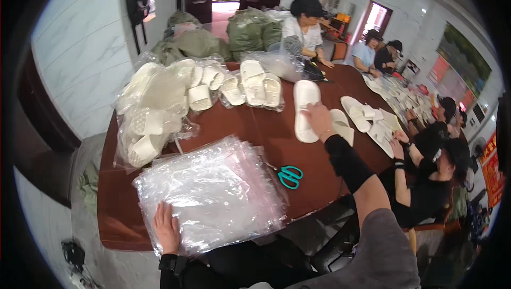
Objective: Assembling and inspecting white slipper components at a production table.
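My left hand (166, 229) lies flat, fingers stretched out, on the near left edge of a stack of clear plastic bags (213, 193). Out ahead to the right, my right hand (320, 120) grips a white slipper (306, 91) at its middle; part of the slipper is hidden under the fingers. Just right of that hand rests another white slipper (341, 124), partly covered by my wrist. Teal-handled scissors (290, 177) lie beside the bag stack, between it and my right forearm.
Bagged white slippers (154, 97) pile up along the far left of the brown table (239, 129). More loose slippers (367, 116) lie to the right, near a co-worker in black (431, 177). A person in white (306, 33) works across the table. Green sacks (247, 30) stand behind it.
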